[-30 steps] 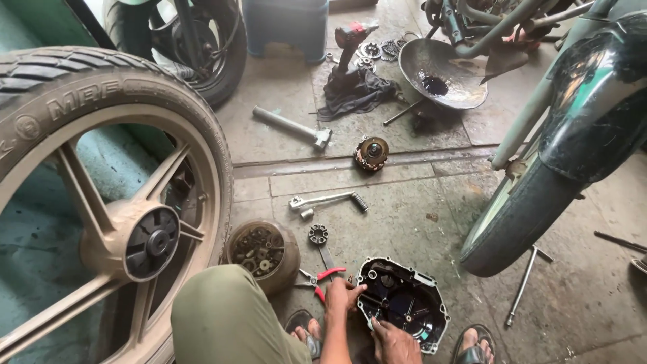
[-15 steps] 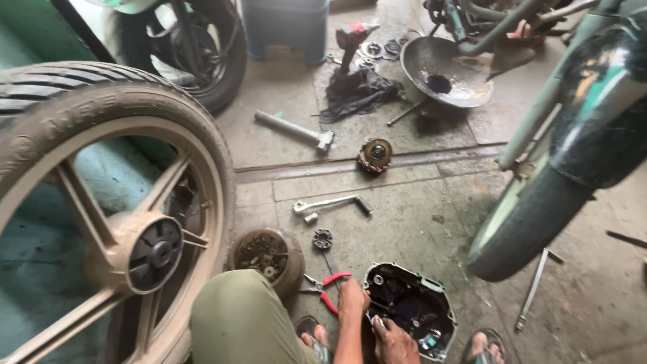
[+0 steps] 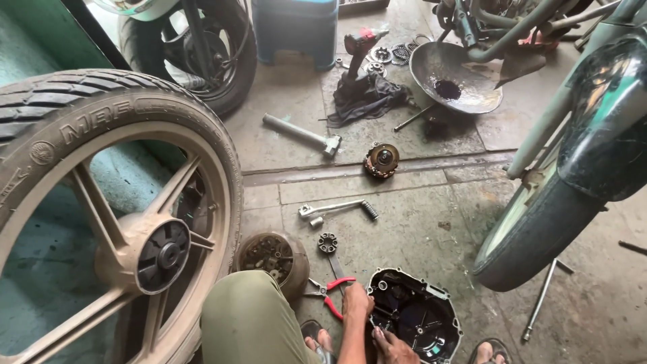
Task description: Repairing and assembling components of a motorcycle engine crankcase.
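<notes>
On a stained concrete workshop floor (image 3: 418, 229), both my hands are at the black, rounded metal engine side cover (image 3: 419, 322) lying inner face up at about 6 o'clock in the view. My left hand (image 3: 356, 302) rests knuckles-up on the cover's left rim at 9 o'clock, fingers curled down over the edge. Whether it pinches a small tool I cannot tell. My right hand (image 3: 393, 345) sits at the cover's lower edge, near 7 o'clock, fingers bent and pressed to the casting; it seems to hold nothing large.

Just beside the left hand, at its 9 o'clock, lie red-handled steel pliers (image 3: 326, 291), and at 12 o'clock from them a small dark toothed hub (image 3: 327, 242). A rusty, dirt-caked round clutch drum (image 3: 272, 257) stands near my olive-trousered knee (image 3: 249, 317). Further up the floor are a chromed lever with a black rubber end (image 3: 337, 209), a coppery wound stator (image 3: 382, 160), a grey steel hammer (image 3: 301, 135) and a wide metal pan holding dark oil (image 3: 453, 79).

The big dusty alloy wheel with its black tyre (image 3: 101, 222) fills the 9 o'clock side; a second tyre under a dark mudguard (image 3: 539, 229) leans in at 3 o'clock.

My judgement: the work goes best with the left hand pinning the rim flat while the right works inside, so the cover cannot rock. The grit about could foul the mating face.
</notes>
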